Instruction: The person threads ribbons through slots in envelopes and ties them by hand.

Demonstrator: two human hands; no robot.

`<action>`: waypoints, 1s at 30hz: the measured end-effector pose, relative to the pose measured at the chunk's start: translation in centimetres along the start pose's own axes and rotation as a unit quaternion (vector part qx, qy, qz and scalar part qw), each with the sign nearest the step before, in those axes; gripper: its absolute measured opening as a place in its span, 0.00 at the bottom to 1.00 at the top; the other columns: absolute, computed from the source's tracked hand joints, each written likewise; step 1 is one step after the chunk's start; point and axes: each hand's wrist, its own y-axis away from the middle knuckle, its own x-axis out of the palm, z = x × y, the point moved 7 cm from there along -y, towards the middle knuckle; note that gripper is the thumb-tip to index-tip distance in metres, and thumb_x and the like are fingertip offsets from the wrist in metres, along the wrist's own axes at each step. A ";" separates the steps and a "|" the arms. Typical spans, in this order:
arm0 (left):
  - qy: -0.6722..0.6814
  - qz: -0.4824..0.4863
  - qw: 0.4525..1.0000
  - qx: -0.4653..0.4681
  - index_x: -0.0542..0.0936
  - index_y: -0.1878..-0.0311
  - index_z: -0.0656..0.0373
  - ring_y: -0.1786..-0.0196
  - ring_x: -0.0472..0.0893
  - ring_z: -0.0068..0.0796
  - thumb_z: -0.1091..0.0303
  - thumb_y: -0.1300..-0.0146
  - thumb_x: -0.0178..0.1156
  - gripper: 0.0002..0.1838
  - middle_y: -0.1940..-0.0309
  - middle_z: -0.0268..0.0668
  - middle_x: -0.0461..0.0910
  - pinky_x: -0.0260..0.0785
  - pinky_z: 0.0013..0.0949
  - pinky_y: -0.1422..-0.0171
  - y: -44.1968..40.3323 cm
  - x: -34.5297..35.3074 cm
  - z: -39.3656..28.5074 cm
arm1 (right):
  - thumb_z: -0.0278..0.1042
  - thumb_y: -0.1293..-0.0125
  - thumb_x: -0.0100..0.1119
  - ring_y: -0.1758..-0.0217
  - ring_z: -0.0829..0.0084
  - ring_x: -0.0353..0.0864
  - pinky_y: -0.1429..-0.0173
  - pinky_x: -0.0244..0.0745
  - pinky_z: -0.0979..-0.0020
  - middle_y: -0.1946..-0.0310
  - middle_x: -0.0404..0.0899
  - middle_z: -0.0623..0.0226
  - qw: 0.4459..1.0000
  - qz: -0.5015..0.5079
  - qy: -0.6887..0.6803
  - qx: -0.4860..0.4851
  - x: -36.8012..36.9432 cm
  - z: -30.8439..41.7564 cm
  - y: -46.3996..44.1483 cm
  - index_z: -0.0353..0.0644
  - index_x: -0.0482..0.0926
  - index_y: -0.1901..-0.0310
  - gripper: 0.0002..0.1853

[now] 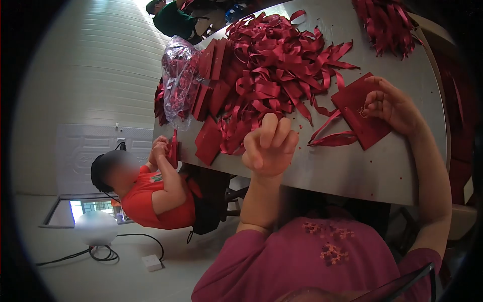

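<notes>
Head view: right hand curled over the flat red bag on the table, can't tell if gripping. Left hand half-curled, grip unclear too. Looks mid-handling; shifting it would need a steady edge pinch.

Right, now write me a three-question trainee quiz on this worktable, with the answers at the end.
1. True or false: the nearest co-worker, seen at the left of the picture, wears a red shirt.

2. Which hand is at the flat red piece with ribbon handles?
A) the left hand
B) the right hand
C) neither hand

3. Fill in the blank: next to the stacked red pieces, a bundle of red material is wrapped in clear ______.

Key: 1 true; 2 B; 3 plastic.
</notes>
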 end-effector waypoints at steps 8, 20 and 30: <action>0.004 -0.119 0.993 -0.023 0.63 0.82 0.50 0.65 0.64 0.22 0.81 0.56 0.62 0.18 0.72 0.24 0.67 0.61 0.24 0.66 1.0 -1.6 -0.6 | 0.44 0.22 0.46 0.60 0.71 0.84 0.44 0.81 0.61 0.61 0.81 0.59 1.000 -0.013 -0.023 0.008 -0.7 -0.3 0.0 0.42 0.69 0.38 0.19; -0.563 -0.054 0.764 -0.310 0.83 0.55 0.61 0.56 0.78 0.39 0.72 0.50 0.65 0.16 0.60 0.42 0.80 0.73 0.35 0.55 -0.1 -1.9 5.4 | 0.43 0.23 0.46 0.56 0.63 0.84 0.44 0.80 0.61 0.59 0.81 0.55 0.999 0.012 -0.040 0.015 -1.3 -0.7 -0.4 0.41 0.71 0.41 0.17; -0.857 0.303 0.410 -0.076 0.79 0.45 0.61 0.45 0.78 0.49 0.59 0.46 0.68 0.25 0.47 0.47 0.78 0.71 0.48 0.39 -1.2 1.8 13.9 | 0.45 0.24 0.49 0.55 0.63 0.84 0.44 0.79 0.61 0.56 0.81 0.54 0.998 0.029 -0.049 -0.022 -0.8 -0.2 0.1 0.42 0.71 0.43 0.17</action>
